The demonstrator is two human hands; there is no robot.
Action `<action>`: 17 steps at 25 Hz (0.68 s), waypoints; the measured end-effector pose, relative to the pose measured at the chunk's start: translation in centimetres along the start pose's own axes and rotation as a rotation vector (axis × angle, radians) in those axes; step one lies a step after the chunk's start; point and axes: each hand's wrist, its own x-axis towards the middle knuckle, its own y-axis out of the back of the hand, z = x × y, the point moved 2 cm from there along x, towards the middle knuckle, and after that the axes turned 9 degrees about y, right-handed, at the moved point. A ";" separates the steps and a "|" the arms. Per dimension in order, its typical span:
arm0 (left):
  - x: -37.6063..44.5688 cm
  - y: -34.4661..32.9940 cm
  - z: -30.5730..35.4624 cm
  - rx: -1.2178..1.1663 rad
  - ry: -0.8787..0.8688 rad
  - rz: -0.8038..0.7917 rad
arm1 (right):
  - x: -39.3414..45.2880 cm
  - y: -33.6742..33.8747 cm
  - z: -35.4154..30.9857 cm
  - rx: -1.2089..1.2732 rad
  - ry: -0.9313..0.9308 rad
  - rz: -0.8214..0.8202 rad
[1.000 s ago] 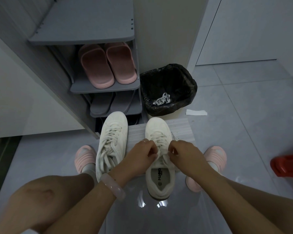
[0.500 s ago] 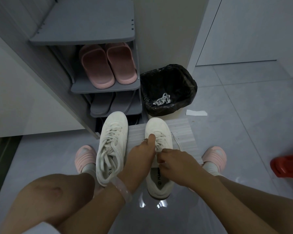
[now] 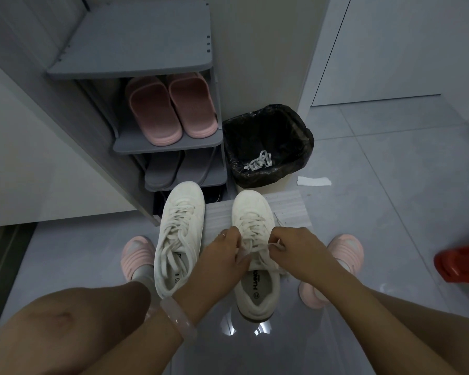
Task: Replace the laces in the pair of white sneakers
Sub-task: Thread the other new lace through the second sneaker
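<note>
Two white sneakers stand side by side on the floor in front of me, toes pointing away. The left sneaker (image 3: 180, 234) is laced, its laces lying loose. Both my hands are over the right sneaker (image 3: 251, 209). My left hand (image 3: 222, 257) pinches its white lace (image 3: 251, 231) near the middle eyelets. My right hand (image 3: 295, 253) pinches the lace end at the shoe's right side. The sneaker's tongue is mostly hidden under my fingers.
A grey shoe rack (image 3: 136, 41) at the back holds pink slippers (image 3: 171, 109) and grey slippers (image 3: 163, 169). A black-lined bin (image 3: 268, 142) with old white laces (image 3: 259, 161) stands right of it. A paper scrap (image 3: 313, 181) lies on the tiles. A red object (image 3: 460, 263) sits far right.
My right hand has moved up and to the right, drawing the lace end out. My left hand has shifted slightly back along the sneaker.
</note>
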 end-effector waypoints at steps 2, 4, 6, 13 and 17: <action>0.4 -0.1 -0.1 -0.046 0.110 -0.003 | 0.1 0.4 0.0 0.005 -0.029 0.024; 0.7 0.1 -0.2 -0.104 0.191 -0.008 | 0.1 1.0 0.4 -0.002 -0.080 0.056; 0.7 0.3 -0.3 -0.114 0.214 -0.023 | 0.1 1.3 0.6 -0.005 -0.125 0.039; 0.3 0.2 0.6 0.069 0.083 -0.048 | -0.1 2.0 -0.7 0.530 0.028 -0.119; 0.7 0.5 0.4 0.033 0.114 -0.070 | -0.1 0.9 0.6 0.123 0.113 -0.318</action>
